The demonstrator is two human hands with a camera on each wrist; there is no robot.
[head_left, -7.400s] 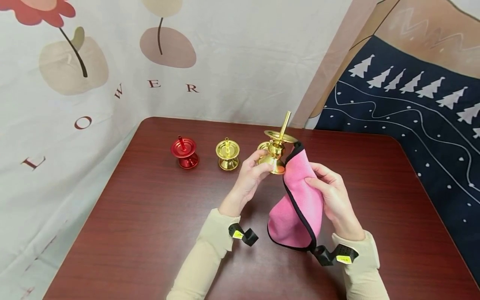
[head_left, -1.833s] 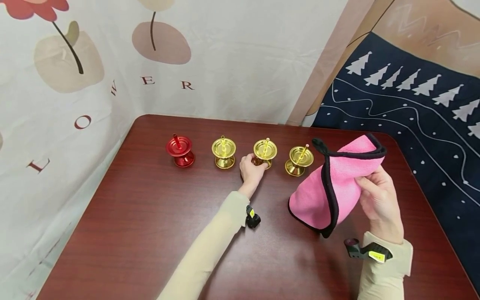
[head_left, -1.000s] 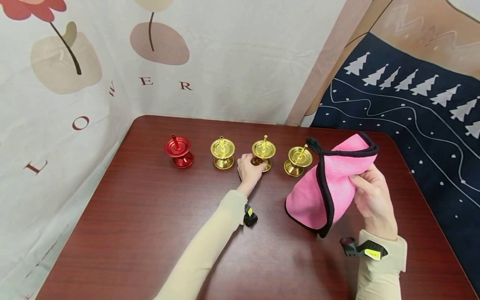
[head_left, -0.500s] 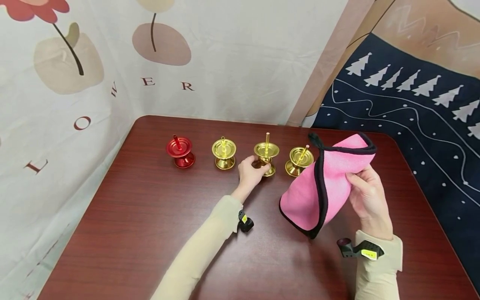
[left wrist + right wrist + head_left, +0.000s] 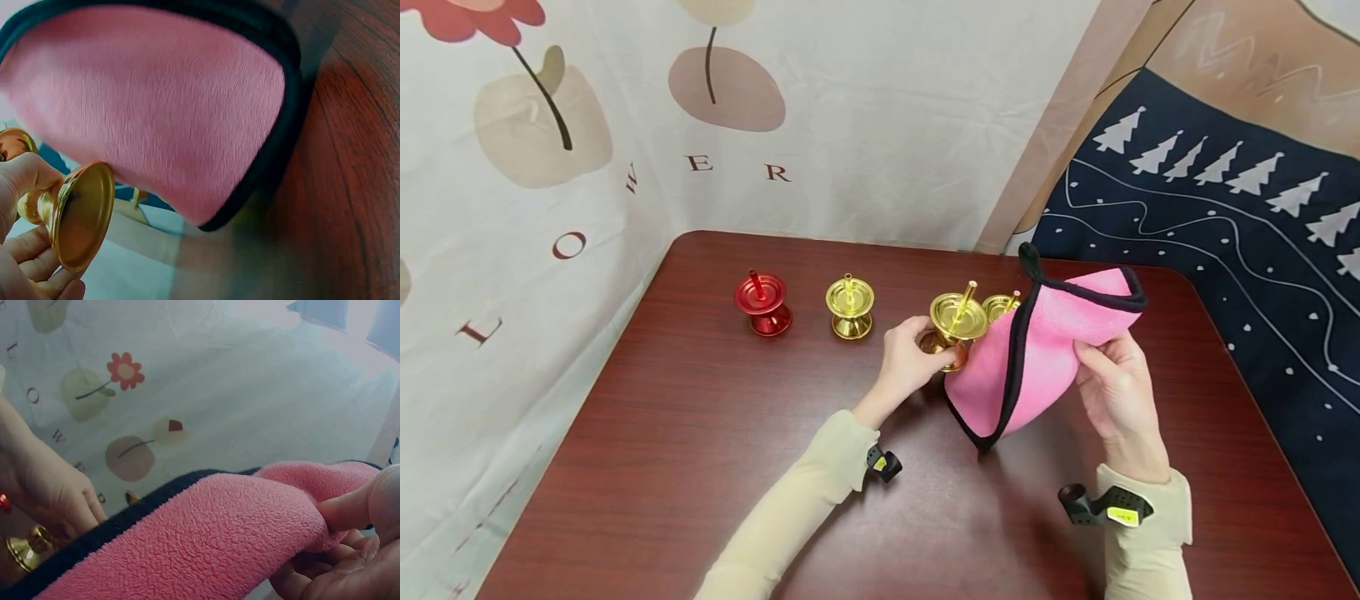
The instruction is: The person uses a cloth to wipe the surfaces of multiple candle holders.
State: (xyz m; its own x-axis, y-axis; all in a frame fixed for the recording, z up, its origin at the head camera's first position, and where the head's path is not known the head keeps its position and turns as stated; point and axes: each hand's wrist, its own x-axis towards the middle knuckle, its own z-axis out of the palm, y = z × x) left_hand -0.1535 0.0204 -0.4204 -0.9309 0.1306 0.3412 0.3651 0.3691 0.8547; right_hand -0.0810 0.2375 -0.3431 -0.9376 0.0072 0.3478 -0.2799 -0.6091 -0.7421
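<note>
My left hand (image 5: 907,362) grips a gold candle holder (image 5: 958,317) low down, lifted and tilted to the right. In the left wrist view the thumb and fingers wrap round the stem, and the hollow underside of the base (image 5: 84,215) faces the camera. A pink cloth with black edging (image 5: 1037,354) hangs from my right hand (image 5: 1116,392), pinched between thumb and fingers. Its left part lies right beside the held candle holder. Partly hidden behind both is another gold candle holder (image 5: 1000,306). The right wrist view shows the cloth's fluffy pile (image 5: 206,544) close up.
A red candle holder (image 5: 762,302) and a gold one (image 5: 850,307) stand on the left part of the dark wood table (image 5: 700,433). A printed white curtain (image 5: 880,125) hangs behind the table, a navy one with trees (image 5: 1225,208) at the right.
Earlier a different gold holder was held at the cloth, then set down at right. The left hand has since lifted this one rightward and nearer, while the right hand brought the cloth leftward.
</note>
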